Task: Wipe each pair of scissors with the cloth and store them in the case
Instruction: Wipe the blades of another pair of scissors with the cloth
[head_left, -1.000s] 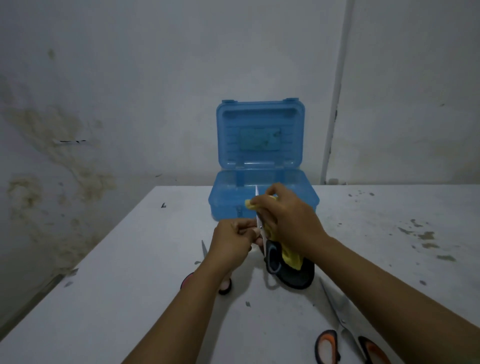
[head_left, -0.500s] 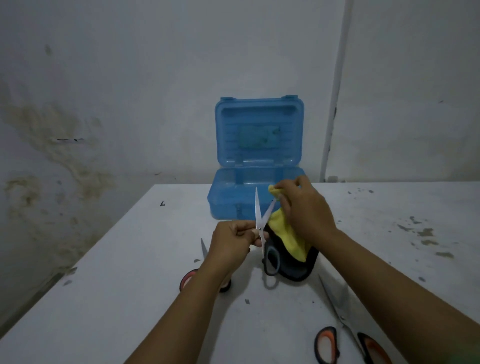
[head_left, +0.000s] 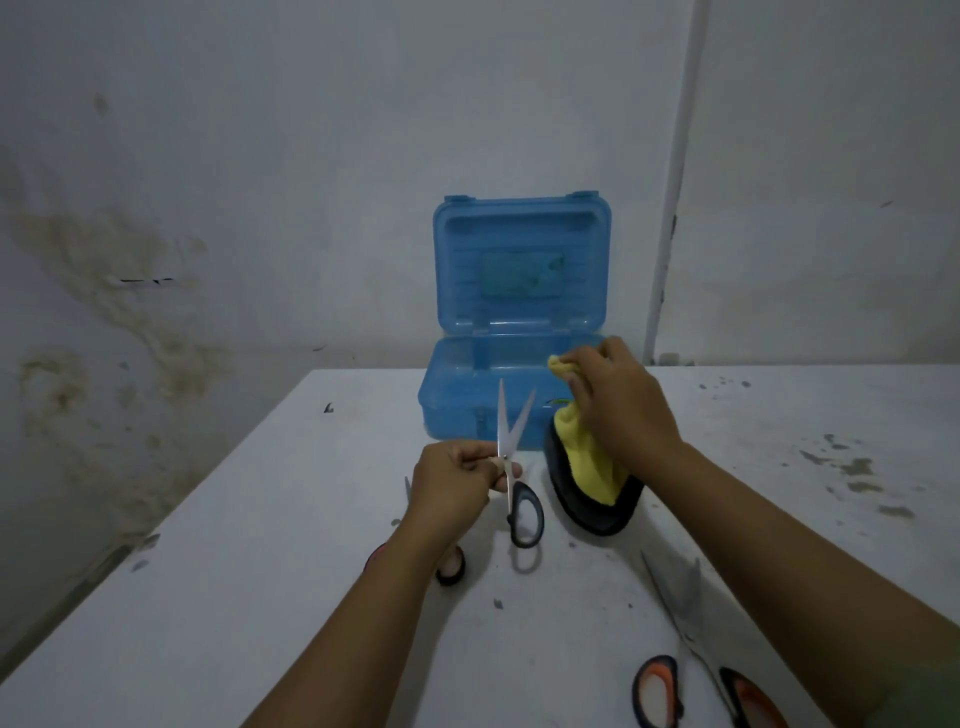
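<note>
- Broadly, a white table (head_left: 218, 597) fills the lower view, its surface flecked with dark specks and stains, set against a stained wall (head_left: 156, 208).
- At the table's far edge stands a blue case (head_left: 519, 270), its lid upright and its tray open toward the person.
- Just in front of the case, the right hand (head_left: 618, 405) is closed around a yellow and dark cloth (head_left: 587, 467), whose lower end rests on the table.
- To its left, the left hand (head_left: 457, 483) pinches grey-handled scissors (head_left: 511, 457) near the pivot, blades parted and pointing up, apart from the cloth.
- Orange-handled scissors (head_left: 675, 644) lie near the right forearm, blades parted.
- Red-handled scissors (head_left: 451, 566) lie mostly hidden under the left wrist.
</note>
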